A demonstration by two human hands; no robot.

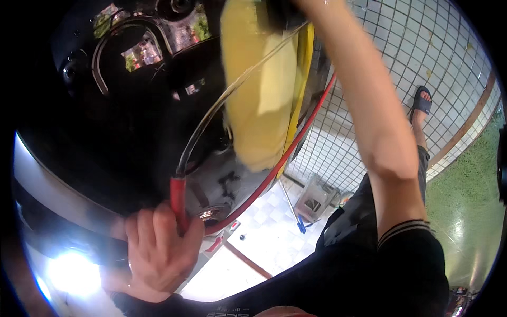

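Observation:
My left hand (161,251) is closed around the lower end of a stiff red sleeve (178,199), thumb on one side and curled fingers on the other. A thin, shiny bent tube or wire (227,95) comes out of the sleeve and arcs up to the right. It reaches toward my right hand (315,4), which is mostly cut off by the top edge; its fingers cannot be made out. Under that arc lies a pale yellow sheet or cloth (261,100). A red hose (274,171) curves from beside my left hand up toward my right forearm.
A glossy dark surface (142,127) with reflections fills the upper left. Near my left hand is a round chrome part (212,214). Below are a clear bin (315,201), a blue-ended stick (300,224) and white tiles (391,31). A bright lamp (74,272) glares at lower left.

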